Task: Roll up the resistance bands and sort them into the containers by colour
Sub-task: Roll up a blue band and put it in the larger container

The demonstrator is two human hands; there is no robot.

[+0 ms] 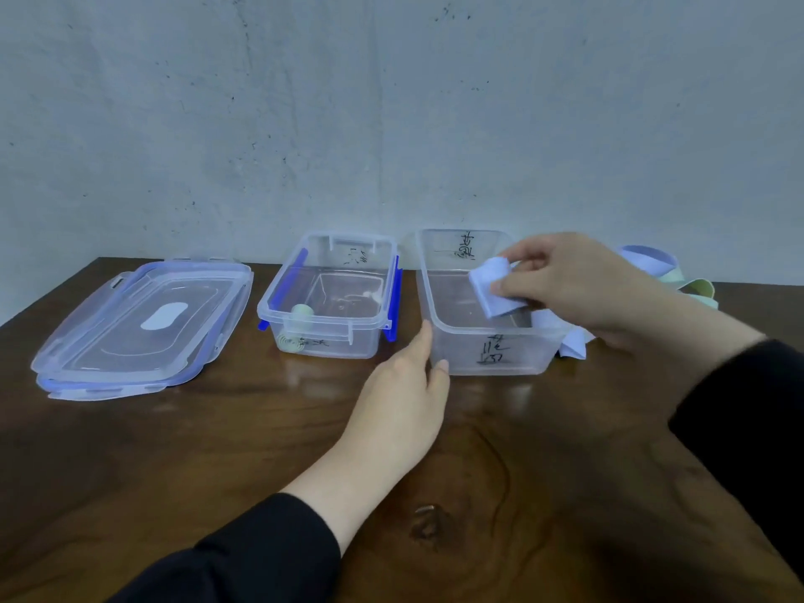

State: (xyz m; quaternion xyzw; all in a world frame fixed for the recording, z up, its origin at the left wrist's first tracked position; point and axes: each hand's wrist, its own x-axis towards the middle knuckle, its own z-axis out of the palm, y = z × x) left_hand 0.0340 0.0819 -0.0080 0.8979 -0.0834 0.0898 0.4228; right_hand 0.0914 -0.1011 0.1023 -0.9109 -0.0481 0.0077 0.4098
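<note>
Our right hand (578, 289) pinched a rolled pale blue band (496, 289) between thumb and fingertips, holding it above the open mouth of the larger clear container (487, 341). Our left hand (404, 385) lay with relaxed, nearly straight fingers against that container's near left corner, thumb touching its wall, gripping nothing. Black handwriting marked the container's front and back walls; we could not read it. Just beyond the right hand, loose blue and pale green bands (678, 280) lay in a heap on the bench (261, 450), partly hidden by the wrist. To the left of the left hand stood a smaller clear container (330, 298) with blue latches, a rolled pale green band (301, 313) in its near left corner. Further left lay two stacked lids (139, 328).
</note>
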